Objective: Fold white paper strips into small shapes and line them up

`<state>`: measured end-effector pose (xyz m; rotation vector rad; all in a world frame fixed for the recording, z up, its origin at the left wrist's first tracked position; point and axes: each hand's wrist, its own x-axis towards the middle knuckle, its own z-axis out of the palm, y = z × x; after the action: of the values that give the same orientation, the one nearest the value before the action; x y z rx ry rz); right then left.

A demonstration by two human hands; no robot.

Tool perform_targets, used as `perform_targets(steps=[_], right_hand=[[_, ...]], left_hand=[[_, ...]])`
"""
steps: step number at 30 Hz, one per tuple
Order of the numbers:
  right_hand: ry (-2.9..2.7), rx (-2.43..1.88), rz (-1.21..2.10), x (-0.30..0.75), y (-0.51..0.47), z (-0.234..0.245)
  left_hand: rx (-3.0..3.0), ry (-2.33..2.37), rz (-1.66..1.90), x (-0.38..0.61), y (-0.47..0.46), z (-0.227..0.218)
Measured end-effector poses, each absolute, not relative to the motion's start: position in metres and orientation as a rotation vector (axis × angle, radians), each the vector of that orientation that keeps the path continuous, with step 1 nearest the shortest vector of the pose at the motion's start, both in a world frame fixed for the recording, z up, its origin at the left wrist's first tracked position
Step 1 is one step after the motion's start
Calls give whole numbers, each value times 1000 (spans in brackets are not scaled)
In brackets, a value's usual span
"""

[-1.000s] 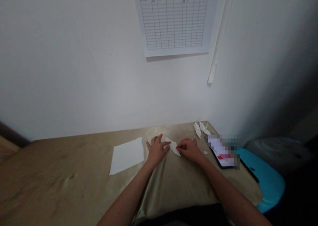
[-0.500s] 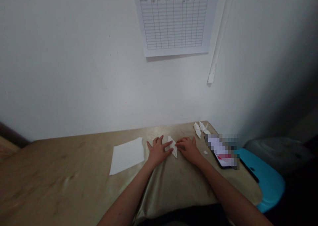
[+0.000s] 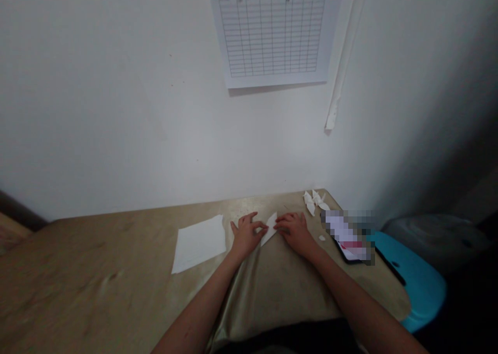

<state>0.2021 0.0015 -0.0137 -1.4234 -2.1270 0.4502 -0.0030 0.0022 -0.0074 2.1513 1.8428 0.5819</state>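
Left of the fingers (image 3: 258,224) lies a white paper sheet (image 3: 199,244), apparently within easy reach. The left hand (image 3: 246,236) pinches a folded paper piece (image 3: 271,230) between thumb and forefinger, seemingly steadying it; the right hand (image 3: 294,230) touches its right side, fingers bent, grip unclear. Farther right: paper figures (image 3: 310,206), smartphone (image 3: 344,235).

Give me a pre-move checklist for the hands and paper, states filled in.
1. Left hand at the folded paper: ok, fingertips at its left side.
2. Right hand at the folded paper: ok, fingertips at its right side.
3. Pinched or merely pressed: cannot tell, too small.
4. Fold edges aligned: cannot tell, too little detail.
5. Table cover smooth: not ok, wrinkles run beside the left forearm.
6. White sheet and phone clear of both hands: ok, sheet left of the left hand, phone right of the right.
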Motion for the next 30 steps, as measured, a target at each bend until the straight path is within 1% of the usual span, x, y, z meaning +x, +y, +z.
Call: perform_targets(steps=[7, 11, 15, 22, 30], right_hand=[[-2142, -1396, 457, 202, 3, -16], [-2164, -1377, 464, 203, 5, -17], [-2191, -1358, 457, 204, 6, -18], [-2175, -1367, 451, 202, 4, -15], [-2125, -1409, 443, 197, 3, -14]], left_hand=[[2223, 1770, 411, -6, 0, -1], [2236, 1746, 375, -7, -1, 0], [2258, 1728, 414, -7, -1, -1], [2298, 1641, 593, -7, 0, -4], [2245, 1624, 619, -3, -1, 1]])
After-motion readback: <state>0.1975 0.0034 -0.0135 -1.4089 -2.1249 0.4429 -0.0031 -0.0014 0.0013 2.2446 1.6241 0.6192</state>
